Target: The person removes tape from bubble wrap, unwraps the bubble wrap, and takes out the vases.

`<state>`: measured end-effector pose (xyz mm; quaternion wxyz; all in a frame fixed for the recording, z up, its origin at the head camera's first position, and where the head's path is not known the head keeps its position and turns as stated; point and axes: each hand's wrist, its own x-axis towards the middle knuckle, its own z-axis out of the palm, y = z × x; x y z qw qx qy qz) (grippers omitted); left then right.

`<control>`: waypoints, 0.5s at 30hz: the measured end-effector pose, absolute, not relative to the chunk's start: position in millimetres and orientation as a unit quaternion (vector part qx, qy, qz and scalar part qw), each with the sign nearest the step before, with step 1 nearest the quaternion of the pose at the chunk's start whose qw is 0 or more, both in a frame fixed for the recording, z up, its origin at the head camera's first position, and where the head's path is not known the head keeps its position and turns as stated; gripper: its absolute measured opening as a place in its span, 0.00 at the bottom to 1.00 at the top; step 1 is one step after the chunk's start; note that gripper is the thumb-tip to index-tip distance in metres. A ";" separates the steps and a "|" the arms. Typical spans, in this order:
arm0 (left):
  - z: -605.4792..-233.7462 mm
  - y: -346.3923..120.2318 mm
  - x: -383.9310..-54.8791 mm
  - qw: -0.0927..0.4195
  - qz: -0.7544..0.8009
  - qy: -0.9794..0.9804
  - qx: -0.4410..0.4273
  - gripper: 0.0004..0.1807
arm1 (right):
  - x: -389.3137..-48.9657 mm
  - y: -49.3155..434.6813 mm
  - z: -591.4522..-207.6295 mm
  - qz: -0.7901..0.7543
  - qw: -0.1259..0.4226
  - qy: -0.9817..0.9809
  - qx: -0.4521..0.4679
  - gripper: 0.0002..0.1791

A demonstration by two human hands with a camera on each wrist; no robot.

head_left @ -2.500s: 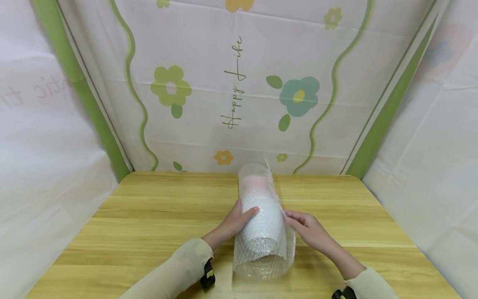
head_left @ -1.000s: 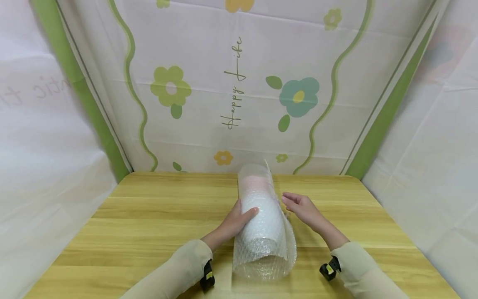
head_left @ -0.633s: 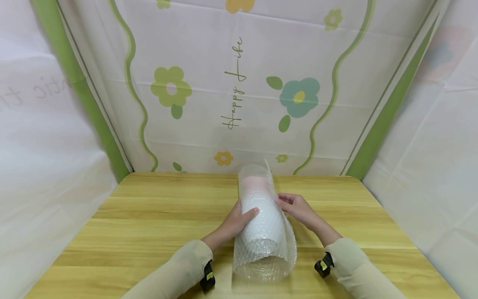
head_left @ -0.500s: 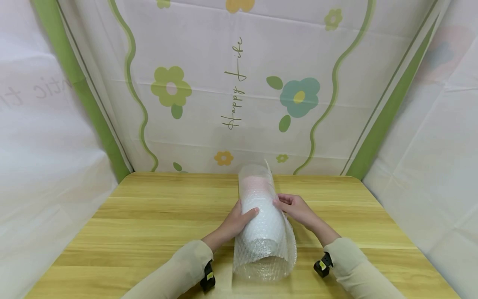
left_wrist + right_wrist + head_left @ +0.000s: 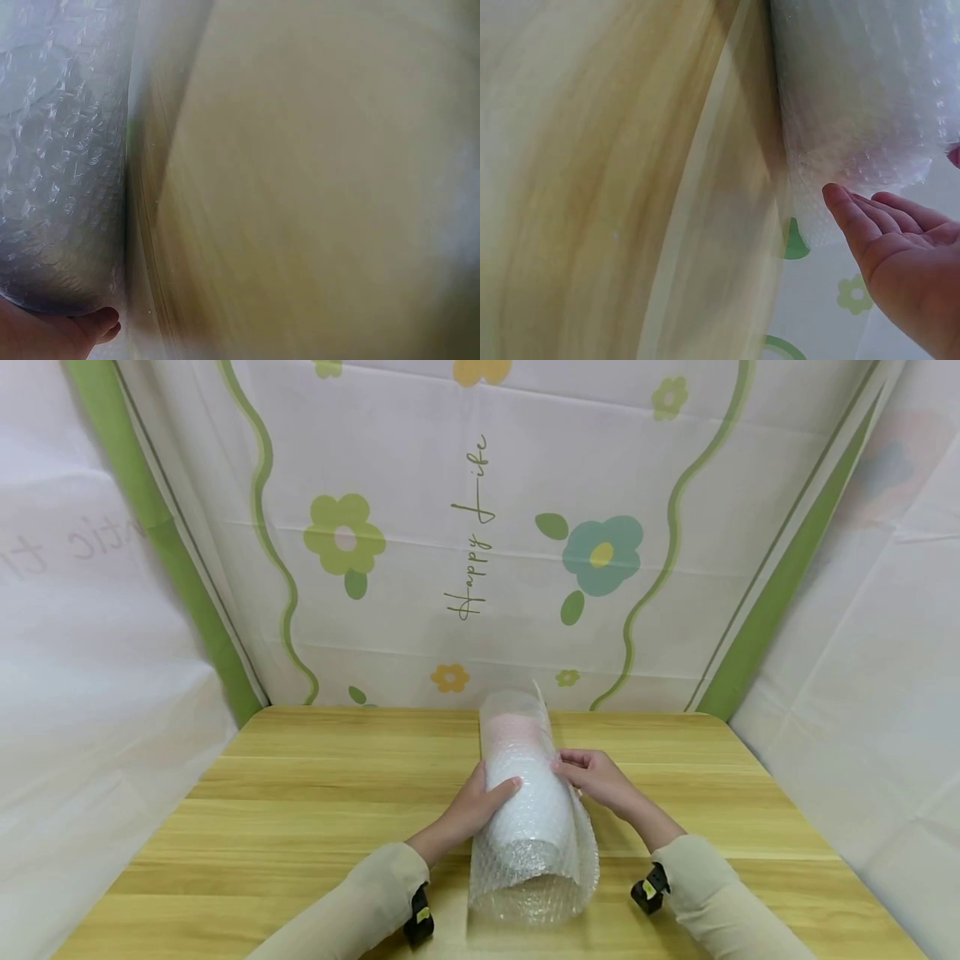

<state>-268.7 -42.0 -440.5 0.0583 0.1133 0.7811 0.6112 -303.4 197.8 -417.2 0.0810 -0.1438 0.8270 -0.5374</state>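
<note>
Clear bubble wrap (image 5: 528,897) is rolled round a white, rounded thing with a pink part at its far end; its exact kind is hidden by the wrap. The bundle lies on the table pointing away from me. My left hand (image 5: 463,810) grips its left side, thumb over the top. On the right side, my right hand (image 5: 603,781) touches the wrap's edge with the thumb. In the right wrist view the fingers of that right hand (image 5: 907,247) are nearly straight and the thumb only just shows. Nearer me, the loose flap bulges outward to the right.
The wooden table (image 5: 300,793) carries the bundle near its middle. Behind it hangs a white cloth (image 5: 420,460) with printed flowers and "Happy Life". More cloth walls stand left and right. A black strapped device sits on each wrist.
My right hand, earlier at the flap's edge lower down, came off the wrap, moved farther up the bundle and touches it again. The flap bulges slightly more. My left hand keeps its hold.
</note>
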 end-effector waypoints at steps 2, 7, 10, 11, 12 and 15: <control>-440.5 -42.0 -268.6 0.058 0.610 0.782 0.113 0.47 | -304.0 198.8 -417.5 -0.537 0.082 0.827 -0.142 0.31; -441.1 -41.9 -268.6 0.060 0.609 0.783 0.111 0.47 | -305.6 201.5 -419.3 -0.539 0.092 0.825 -0.147 0.31; -441.5 -41.8 -268.9 0.060 0.610 0.782 0.113 0.47 | -306.1 202.4 -419.8 -0.536 0.092 0.825 -0.151 0.31; -441.6 -41.8 -269.0 0.061 0.610 0.782 0.114 0.47 | -306.1 202.4 -419.7 -0.534 0.091 0.827 -0.151 0.31; -441.6 -41.8 -269.1 0.061 0.610 0.781 0.115 0.47 | -306.2 202.4 -419.7 -0.532 0.090 0.829 -0.150 0.31; -441.4 -41.9 -269.2 0.063 0.612 0.780 0.117 0.46 | -306.3 202.1 -419.2 -0.527 0.085 0.833 -0.148 0.31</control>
